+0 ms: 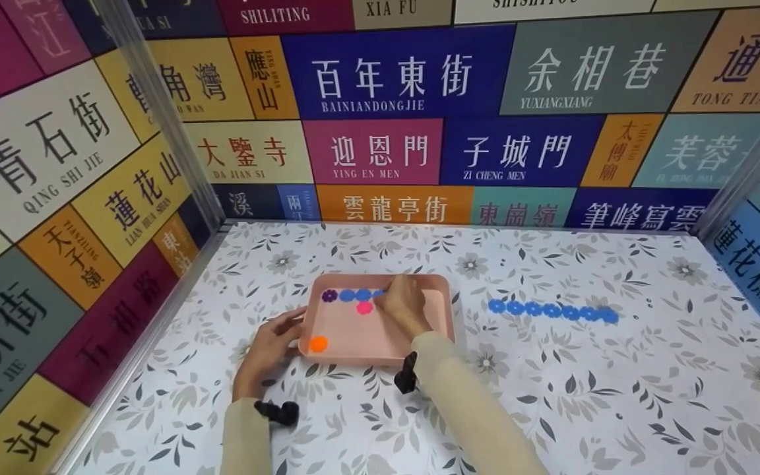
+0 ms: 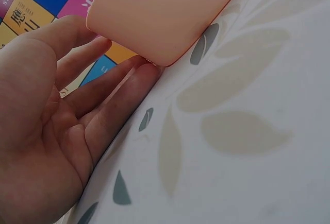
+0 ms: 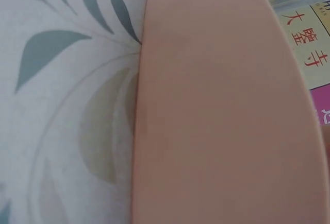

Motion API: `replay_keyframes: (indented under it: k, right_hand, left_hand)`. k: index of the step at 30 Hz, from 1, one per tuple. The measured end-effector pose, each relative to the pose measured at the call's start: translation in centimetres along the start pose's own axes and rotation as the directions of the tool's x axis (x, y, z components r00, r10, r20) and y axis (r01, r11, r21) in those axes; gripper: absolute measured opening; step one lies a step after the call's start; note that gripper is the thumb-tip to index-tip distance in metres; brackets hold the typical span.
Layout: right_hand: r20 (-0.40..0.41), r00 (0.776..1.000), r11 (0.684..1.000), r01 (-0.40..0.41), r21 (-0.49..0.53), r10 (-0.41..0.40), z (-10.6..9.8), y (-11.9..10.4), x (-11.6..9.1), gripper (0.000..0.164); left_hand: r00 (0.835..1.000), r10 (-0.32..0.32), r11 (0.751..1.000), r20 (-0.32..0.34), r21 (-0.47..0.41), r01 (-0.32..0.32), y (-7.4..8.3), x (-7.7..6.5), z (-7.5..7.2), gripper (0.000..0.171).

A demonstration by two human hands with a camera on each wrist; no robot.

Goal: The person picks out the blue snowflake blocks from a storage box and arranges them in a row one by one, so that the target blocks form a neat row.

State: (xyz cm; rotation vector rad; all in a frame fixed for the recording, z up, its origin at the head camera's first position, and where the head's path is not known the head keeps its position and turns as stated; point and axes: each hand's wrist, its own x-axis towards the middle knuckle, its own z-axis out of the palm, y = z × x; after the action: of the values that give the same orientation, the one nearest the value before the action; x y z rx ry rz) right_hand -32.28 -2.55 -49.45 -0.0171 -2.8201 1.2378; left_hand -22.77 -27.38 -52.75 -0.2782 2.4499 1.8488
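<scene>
A shallow pink tray (image 1: pixel 367 353) lies on the table. My right hand (image 1: pixel 403 303) reaches into it over the back wall, fingers bunched and pinching a small blue flower-shaped piece (image 1: pixel 379 295), which they partly cover. Left of it, two more blue pieces (image 1: pixel 355 295) and a dark purple one (image 1: pixel 330 295) form a row. A pink piece (image 1: pixel 364 308) lies just below that row, and an orange piece (image 1: pixel 318 344) sits in the near left corner. Loosely bent, the fingers of my left hand (image 1: pixel 273 343) touch the tray's left side; in the left wrist view they meet its corner (image 2: pixel 160 33).
To the right of the tray, a line of several blue flower-shaped pieces (image 1: pixel 551 310) lies on the floral table covering (image 1: pixel 551 382). Walls with coloured name panels (image 1: pixel 393 72) stand behind and on both sides. The right wrist view shows mostly the tray's outer wall (image 3: pixel 221 105).
</scene>
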Motion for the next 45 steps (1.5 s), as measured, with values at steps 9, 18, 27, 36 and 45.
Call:
replay_keyframes:
  k: [9,18,27,36,45]
  right_hand:
    - [0.036,0.999,0.999,-0.009,0.046,0.007,-0.08,0.27,0.1,0.021]
    - [0.021,1.0,1.0,-0.003,-0.006,0.003,-0.12,0.58,0.0,0.016]
    - [0.049,0.998,0.999,0.031,-0.024,-0.029,-0.09,0.62,0.07,0.023]
    - [0.063,0.998,0.998,0.034,-0.06,-0.03,-0.04,0.81,0.37,0.039]
    - [0.065,0.995,0.993,0.078,-0.088,-0.072,-0.06,0.83,0.22,0.035]
  left_hand:
    - [1.0,0.009,1.0,0.008,-0.014,-0.008,-0.16,-0.06,-0.09,0.04]
    - [0.999,0.02,0.998,0.026,-0.058,-0.019,-0.28,-0.05,-0.08,0.043]
    - [1.0,0.008,1.0,0.02,-0.023,-0.008,-0.37,-0.07,0.07,0.041]
    - [1.0,-0.007,1.0,0.021,-0.026,0.008,-0.36,-0.01,0.12,0.042]
    - [0.999,0.02,0.998,0.025,-0.059,-0.019,-0.35,0.02,-0.02,0.041]
